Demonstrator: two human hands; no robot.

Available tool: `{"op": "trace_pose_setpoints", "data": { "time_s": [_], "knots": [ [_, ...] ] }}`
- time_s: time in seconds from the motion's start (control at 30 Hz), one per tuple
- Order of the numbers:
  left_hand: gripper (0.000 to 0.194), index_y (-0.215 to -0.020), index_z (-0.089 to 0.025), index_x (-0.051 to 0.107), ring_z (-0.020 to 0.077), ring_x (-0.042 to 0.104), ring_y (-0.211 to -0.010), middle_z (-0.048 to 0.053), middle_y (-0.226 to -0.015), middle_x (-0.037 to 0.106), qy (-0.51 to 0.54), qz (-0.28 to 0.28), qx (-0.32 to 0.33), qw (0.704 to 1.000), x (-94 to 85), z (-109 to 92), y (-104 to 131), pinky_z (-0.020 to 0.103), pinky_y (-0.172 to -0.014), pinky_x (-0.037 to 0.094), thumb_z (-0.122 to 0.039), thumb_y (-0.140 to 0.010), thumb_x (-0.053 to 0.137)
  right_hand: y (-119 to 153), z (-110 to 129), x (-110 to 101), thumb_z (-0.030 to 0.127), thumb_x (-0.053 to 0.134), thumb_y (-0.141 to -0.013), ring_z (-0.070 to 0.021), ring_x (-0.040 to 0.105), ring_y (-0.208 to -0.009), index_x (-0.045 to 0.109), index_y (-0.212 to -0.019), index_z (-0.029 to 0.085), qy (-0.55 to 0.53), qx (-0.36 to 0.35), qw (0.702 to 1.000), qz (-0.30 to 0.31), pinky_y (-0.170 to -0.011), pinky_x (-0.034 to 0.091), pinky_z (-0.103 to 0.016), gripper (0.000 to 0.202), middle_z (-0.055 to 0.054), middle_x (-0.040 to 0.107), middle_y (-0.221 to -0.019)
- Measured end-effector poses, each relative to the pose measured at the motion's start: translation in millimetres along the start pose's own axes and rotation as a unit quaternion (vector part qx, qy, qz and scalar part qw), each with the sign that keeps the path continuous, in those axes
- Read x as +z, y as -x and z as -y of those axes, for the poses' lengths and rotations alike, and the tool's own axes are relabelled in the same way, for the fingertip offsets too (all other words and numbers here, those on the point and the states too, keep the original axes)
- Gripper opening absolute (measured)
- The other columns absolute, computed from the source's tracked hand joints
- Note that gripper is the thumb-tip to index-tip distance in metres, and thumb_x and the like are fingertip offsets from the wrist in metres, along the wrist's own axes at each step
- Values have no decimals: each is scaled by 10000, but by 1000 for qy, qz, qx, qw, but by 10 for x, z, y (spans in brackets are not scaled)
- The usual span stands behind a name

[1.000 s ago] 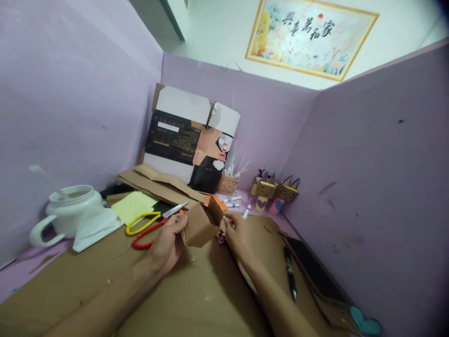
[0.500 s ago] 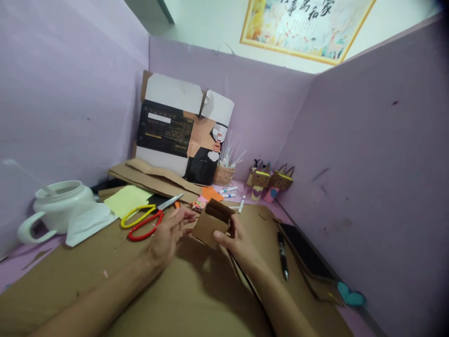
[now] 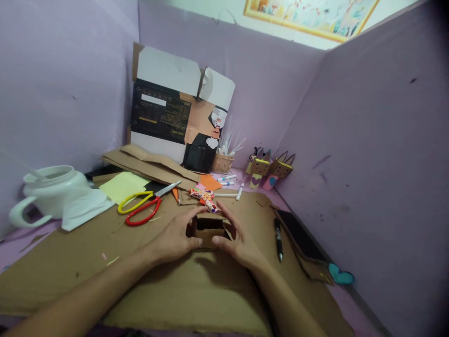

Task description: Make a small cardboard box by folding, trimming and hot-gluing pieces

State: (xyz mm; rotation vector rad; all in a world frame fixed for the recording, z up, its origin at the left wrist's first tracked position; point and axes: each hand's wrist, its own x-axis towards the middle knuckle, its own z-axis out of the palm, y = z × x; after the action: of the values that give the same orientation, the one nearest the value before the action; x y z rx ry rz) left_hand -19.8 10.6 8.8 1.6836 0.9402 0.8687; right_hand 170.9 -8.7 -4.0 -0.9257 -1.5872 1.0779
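Observation:
A small brown cardboard box point(image 3: 209, 239) with an open top is on the cardboard sheet point(image 3: 168, 290) in front of me. My left hand point(image 3: 177, 236) grips its left side, thumb at the near face. Around the right side curls my right hand point(image 3: 235, 236), its thumb also on the near face. Just beyond the box lies a colourful patterned piece point(image 3: 205, 197) with a white stick. Scissors point(image 3: 149, 206) with one yellow and one red handle rest to the left, blades apart from both hands.
A white teapot point(image 3: 58, 192) and tissue point(image 3: 86, 210) stand left. Behind are yellow paper point(image 3: 122, 187), cardboard strips point(image 3: 154, 166) and a flattened printed carton point(image 3: 161, 112). Markers point(image 3: 240, 192) and cardboard figures point(image 3: 259, 171) sit at the back; a pen point(image 3: 278, 239) and phone point(image 3: 301, 236) lie right.
The box has come down and turned so its opening faces up towards me. My left hand, apart from it before, now holds its left side. The view has tilted downward.

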Motion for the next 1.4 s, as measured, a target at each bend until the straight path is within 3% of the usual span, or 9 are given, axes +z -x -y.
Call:
{"op": "trace_pose_setpoints", "data": {
  "time_s": [0.17, 0.3, 0.4, 0.7, 0.93, 1.4],
  "knots": [
    [705, -1361, -213, 431, 312, 488, -1223, 108, -1400, 476, -96, -17, 63, 993, -26, 74, -9, 427, -961, 433, -269, -697, 660, 35, -6, -17, 235, 724, -710, -261, 540, -1145, 654, -1119, 287, 52, -61, 996, -48, -882, 469, -371, 418, -72, 566, -1220],
    [676, -1377, -158, 405, 292, 362, -1333, 129, -1433, 431, -194, -35, 97, 976, -23, 49, 4, 476, -1091, 296, -300, -746, 604, 22, -71, -6, 236, 742, -701, -246, 567, -1079, 708, -1020, 299, 78, -99, 989, -72, -807, 502, -345, 327, -71, 583, -1153],
    [662, -1391, -105, 378, 280, 337, -1352, 154, -1453, 396, -223, -27, 115, 968, -29, 31, 20, 471, -1094, 307, -315, -789, 553, 18, -89, -2, 235, 737, -713, -227, 583, -1013, 722, -1000, 310, 95, -131, 982, -97, -755, 517, -323, 297, -66, 602, -1086],
    [529, -1312, -35, 479, 266, 449, -1285, 192, -1356, 510, -270, -62, 199, 940, -44, 106, 28, 452, -1079, 351, -288, -848, 497, 37, -118, 6, 194, 722, -731, -179, 627, -859, 738, -931, 296, 85, -167, 974, -124, -673, 567, -279, 225, -42, 611, -942],
    [452, -1292, -149, 526, 214, 485, -1260, 117, -1325, 561, -282, -67, 247, 925, -43, 138, 41, 389, -1067, 387, -235, -849, 530, 59, -95, 7, 127, 701, -742, -169, 637, -829, 731, -928, 279, 138, -200, 963, -121, -666, 567, -266, 243, -45, 631, -919],
    [424, -1293, -169, 532, 226, 476, -1268, 142, -1341, 541, -309, -73, 278, 907, -52, 226, 38, 403, -1050, 408, -216, -872, 517, 60, -82, -8, 159, 710, -738, -168, 655, -765, 735, -850, 259, 190, -208, 950, -137, -612, 555, -247, 152, -43, 655, -858]
  ]
}}
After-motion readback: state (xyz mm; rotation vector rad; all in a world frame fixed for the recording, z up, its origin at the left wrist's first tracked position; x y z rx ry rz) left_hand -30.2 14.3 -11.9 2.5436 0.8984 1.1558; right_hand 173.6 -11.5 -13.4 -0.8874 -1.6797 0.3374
